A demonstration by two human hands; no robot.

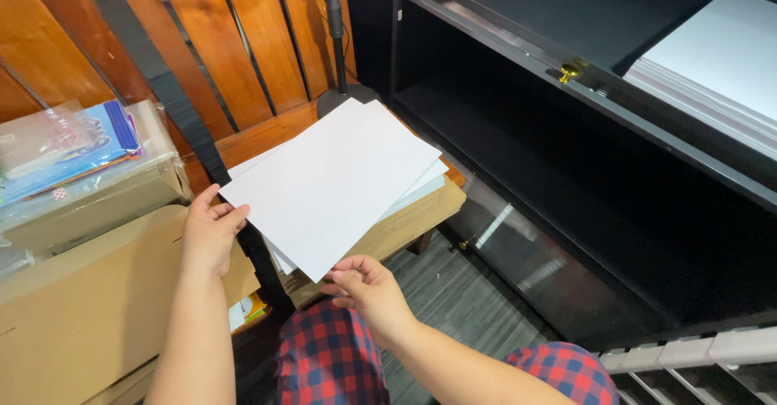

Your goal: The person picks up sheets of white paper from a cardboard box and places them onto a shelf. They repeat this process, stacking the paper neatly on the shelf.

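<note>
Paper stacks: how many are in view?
2. One stack lies on the brown box, its top sheet held by both hands; another lies on the black shelf. More may be hidden.

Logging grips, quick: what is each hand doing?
Left hand: closed on the top sheet's left corner.
Right hand: pinching its bottom corner.

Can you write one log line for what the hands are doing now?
left hand: holds white sheet edge | right hand: pinches its corner | below: paper stack

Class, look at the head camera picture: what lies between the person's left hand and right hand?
In the head view, the white sheet spans the stretch: the left hand grips its left corner, the right hand its bottom corner.
</note>
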